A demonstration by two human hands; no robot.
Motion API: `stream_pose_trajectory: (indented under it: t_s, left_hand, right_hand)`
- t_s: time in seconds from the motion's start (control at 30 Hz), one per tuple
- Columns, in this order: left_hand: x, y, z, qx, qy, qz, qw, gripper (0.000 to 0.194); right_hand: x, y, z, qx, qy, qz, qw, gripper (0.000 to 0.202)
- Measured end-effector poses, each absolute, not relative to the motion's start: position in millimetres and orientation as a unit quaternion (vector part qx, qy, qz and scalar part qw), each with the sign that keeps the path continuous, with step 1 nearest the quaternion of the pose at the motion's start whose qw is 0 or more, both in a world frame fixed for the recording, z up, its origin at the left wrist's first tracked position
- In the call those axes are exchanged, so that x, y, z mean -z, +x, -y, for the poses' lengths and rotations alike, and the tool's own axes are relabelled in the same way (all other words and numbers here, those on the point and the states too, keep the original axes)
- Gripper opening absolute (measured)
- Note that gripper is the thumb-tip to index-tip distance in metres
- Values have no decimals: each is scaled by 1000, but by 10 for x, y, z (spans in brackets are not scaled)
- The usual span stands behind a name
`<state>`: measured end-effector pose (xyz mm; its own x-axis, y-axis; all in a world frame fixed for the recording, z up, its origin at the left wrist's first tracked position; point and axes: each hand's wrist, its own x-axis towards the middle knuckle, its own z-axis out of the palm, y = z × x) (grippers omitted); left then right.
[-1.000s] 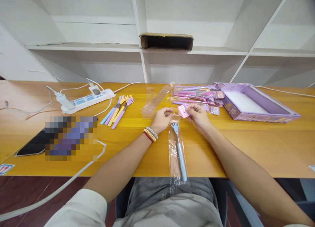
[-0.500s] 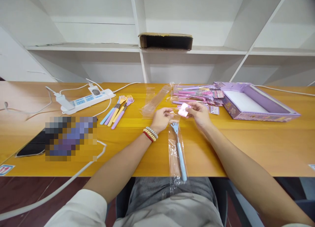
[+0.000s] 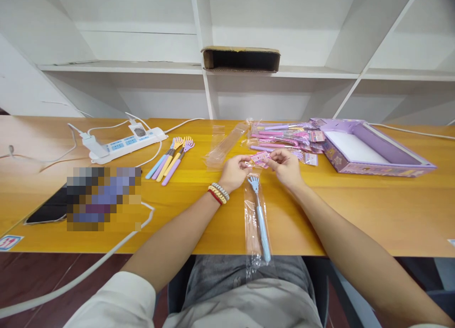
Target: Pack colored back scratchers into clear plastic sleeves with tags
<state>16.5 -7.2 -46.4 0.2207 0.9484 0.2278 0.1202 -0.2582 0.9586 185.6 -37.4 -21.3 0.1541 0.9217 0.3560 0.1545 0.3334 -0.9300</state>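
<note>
A small pink card (image 3: 260, 159) is pinched at its right edge by my right hand (image 3: 285, 167). My left hand (image 3: 234, 172), with bracelets at the wrist, has its fingers closed at the card's left edge, where the top of a clear bag also lies. Below the hands, a blue back scratcher (image 3: 262, 226) with a hand-shaped head lies inside the clear plastic bag (image 3: 250, 214), which hangs over the table's front edge. Several bagged scratchers (image 3: 280, 136) are piled behind my right hand. Unbagged scratchers (image 3: 173, 162) in blue, purple and yellow lie to the left.
An open purple box (image 3: 377, 169) stands at the right. Clear empty bags (image 3: 227, 145) lie behind my left hand. At the left are a white power strip (image 3: 130, 147), cables and a black phone (image 3: 48, 207). A cardboard box (image 3: 241, 60) sits on the shelf behind.
The pink card has turned and shifted slightly left, so a printed face shows and it now reaches my left fingers. My right hand has moved a little left with it.
</note>
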Motion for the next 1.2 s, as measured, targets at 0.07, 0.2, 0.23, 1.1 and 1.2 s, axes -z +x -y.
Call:
stream_pose_trajectory:
  t_s: [0.07, 0.2, 0.23, 1.1, 1.2]
  left_hand:
    - [462, 164, 76, -464, 648, -417, 437, 32]
    - [445, 169, 90, -463, 645, -409, 450, 33]
    - [441, 170, 93, -464, 642, -407, 455, 33]
    - [441, 170, 98, -475, 670, -393, 413, 27]
    - [444, 171, 91, -477, 670, -394, 410, 26]
  right_hand:
    - [220, 1864, 365, -312, -486, 567, 588, 26]
    - [241, 1878, 340, -337, -482, 561, 583, 28]
    - [247, 1880, 335, -349, -480, 555, 583, 30]
    - [214, 1868, 353, -320, -483, 568, 584, 19]
    - [222, 1876, 343, -340, -489, 565, 572, 22]
